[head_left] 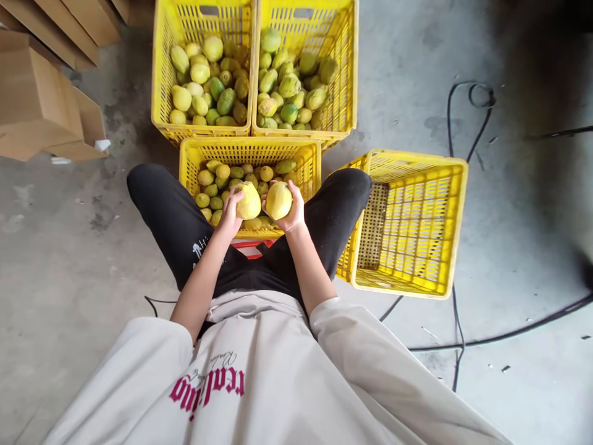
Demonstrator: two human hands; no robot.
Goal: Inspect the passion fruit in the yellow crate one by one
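A fruit-filled back-left crate is standing at 11 o'clock, a back-right crate at 12, a side crate at 3, a near crate between. Above it, the left hand is clasping one yellow fruit toward 10, the right hand another yellow fruit toward 11.

Soft, bright light on you here: your pale shirt catches it, the concrete floor washes out lower right, your two yellow fruits read clearly; dark blur smears the right edge, and the wide lens stretches your sleeves.
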